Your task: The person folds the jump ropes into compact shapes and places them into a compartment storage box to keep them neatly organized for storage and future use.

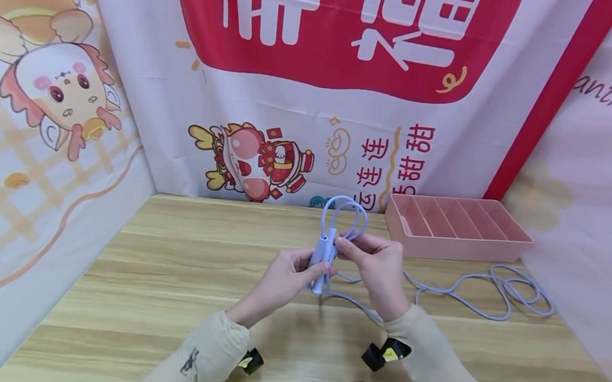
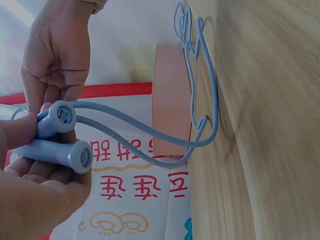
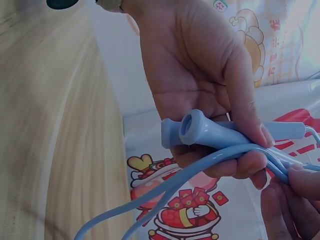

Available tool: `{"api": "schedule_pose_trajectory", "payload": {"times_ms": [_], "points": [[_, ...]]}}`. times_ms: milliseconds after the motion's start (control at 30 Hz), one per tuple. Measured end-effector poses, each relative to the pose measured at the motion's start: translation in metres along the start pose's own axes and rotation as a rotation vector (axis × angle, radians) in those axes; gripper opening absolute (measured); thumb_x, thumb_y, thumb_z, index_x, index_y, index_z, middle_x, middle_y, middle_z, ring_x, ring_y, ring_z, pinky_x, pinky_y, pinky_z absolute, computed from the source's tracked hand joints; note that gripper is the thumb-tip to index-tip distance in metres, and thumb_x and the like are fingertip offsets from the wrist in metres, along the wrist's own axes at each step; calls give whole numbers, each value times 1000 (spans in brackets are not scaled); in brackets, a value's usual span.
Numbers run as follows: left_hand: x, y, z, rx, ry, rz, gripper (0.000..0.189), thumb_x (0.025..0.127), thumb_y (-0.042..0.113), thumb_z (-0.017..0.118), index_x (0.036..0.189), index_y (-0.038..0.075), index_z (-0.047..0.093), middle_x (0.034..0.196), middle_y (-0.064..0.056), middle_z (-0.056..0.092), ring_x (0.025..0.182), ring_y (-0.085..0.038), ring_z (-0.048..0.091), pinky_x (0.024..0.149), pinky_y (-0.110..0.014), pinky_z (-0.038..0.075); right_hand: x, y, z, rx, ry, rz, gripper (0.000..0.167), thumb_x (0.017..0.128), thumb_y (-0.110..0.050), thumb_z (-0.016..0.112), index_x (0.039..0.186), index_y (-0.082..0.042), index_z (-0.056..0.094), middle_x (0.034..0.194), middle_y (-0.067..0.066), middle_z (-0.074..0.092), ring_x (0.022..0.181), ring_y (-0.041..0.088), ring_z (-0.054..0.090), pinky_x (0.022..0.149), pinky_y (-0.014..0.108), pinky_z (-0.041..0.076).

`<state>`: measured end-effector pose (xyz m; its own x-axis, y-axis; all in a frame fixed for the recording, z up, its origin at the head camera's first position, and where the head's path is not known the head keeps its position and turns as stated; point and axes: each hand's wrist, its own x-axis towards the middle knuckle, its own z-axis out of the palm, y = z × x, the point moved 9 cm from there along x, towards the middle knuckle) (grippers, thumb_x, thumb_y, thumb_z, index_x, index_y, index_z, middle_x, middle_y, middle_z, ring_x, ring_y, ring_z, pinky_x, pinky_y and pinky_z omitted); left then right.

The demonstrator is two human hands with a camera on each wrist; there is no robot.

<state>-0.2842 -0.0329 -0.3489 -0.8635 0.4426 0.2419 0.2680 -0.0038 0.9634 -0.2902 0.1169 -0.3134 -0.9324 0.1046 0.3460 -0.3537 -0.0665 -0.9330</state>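
A light blue jump rope is held up above the table between both hands. My left hand [image 1: 284,278] grips its two handles [image 1: 321,255] side by side, thumb across them; their flared ends show in the left wrist view. My right hand [image 1: 380,270] pinches the cord beside the upper part of the handles. Above the fingers the cord [image 1: 358,203] bends into a small loop. In the right wrist view two strands [image 3: 172,181] run past the handles, and the right fingertips [image 3: 305,181] meet the cord near the left hand. The rest of the cord [image 1: 454,294] trails across the table to the right.
A pink box [image 1: 458,249] with several compartments stands at the table's back right. The wood-grain table [image 1: 167,312] meets printed cloth at the back and both sides. Loose cord coils [image 1: 514,291] lie in front of the box.
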Motion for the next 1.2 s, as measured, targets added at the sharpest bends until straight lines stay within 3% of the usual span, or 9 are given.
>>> {"api": "schedule_pose_trajectory", "payload": {"times_ms": [233, 333, 400, 500, 600, 767, 867, 1000, 1200], "points": [[1, 4, -1, -6, 43, -3, 19, 99, 14, 61, 108, 0, 70, 95, -17, 70, 91, -22, 67, 78, -31, 53, 2, 6, -2, -23, -5, 32, 21, 82, -10, 81, 98, 3, 76, 89, 15, 73, 78, 35, 71, 74, 40, 56], [2, 5, -2, -11, 55, -24, 19, 98, 14, 61, 107, 0, 70, 95, -18, 70, 92, -23, 68, 79, -32, 53, 3, 11, -3, -25, -55, 39, 24, 85, -16, 79, 101, 2, 75, 92, 14, 73, 85, 40, 69, 79, 41, 55], [2, 8, -3, -3, 67, -26, 20, 98, 14, 62, 108, -2, 70, 94, -16, 71, 92, -23, 68, 79, -33, 54, 1, 19, 0, -30, -142, 68, 30, 91, -23, 73, 108, 1, 73, 97, 13, 73, 95, 39, 67, 89, 44, 51], [3, 15, -8, 25, 105, -16, 21, 98, 15, 63, 108, -2, 70, 93, -10, 71, 91, -24, 69, 79, -34, 54, -7, 31, 11, -49, -353, 112, 40, 101, -32, 57, 121, 1, 66, 110, 13, 70, 114, 29, 61, 103, 49, 38], [4, 20, -15, 30, 146, -9, 20, 97, 14, 65, 108, -2, 70, 92, -10, 72, 88, -24, 69, 79, -35, 55, -20, 43, 24, -80, -559, 136, 40, 104, -29, 51, 132, -2, 59, 121, 10, 66, 123, 25, 54, 107, 51, 31], [6, 23, -16, -1, 144, -13, 16, 98, 10, 62, 102, -3, 70, 92, -12, 72, 87, -23, 69, 79, -36, 55, -31, 49, 39, -206, -699, 41, 28, 95, -13, 67, 121, -1, 66, 109, 4, 69, 103, 25, 63, 95, 44, 46], [6, 25, -17, 22, 142, 0, 16, 99, 11, 60, 100, -2, 70, 91, -12, 72, 87, -23, 68, 80, -37, 55, -36, 50, 42, -253, -740, 1, 19, 97, -10, 63, 112, 1, 69, 93, 4, 69, 84, 23, 64, 79, 38, 53], [4, 27, -23, 100, 130, 13, 16, 100, 13, 58, 98, 2, 70, 90, -11, 70, 84, -23, 65, 77, -36, 53, -39, 51, 37, -267, -777, -4, 21, 101, -12, 56, 114, -2, 70, 78, 7, 62, 69, 17, 57, 62, 33, 52], [1, 20, -32, 218, 8, 19, 18, 102, 12, 54, 96, 1, 67, 88, -11, 66, 79, -23, 58, 67, -30, 47, -36, 49, 22, -404, -828, -82, 18, 103, -15, 54, 106, -10, 71, 74, 9, 58, 63, 9, 49, 55, 27, 46]]}}
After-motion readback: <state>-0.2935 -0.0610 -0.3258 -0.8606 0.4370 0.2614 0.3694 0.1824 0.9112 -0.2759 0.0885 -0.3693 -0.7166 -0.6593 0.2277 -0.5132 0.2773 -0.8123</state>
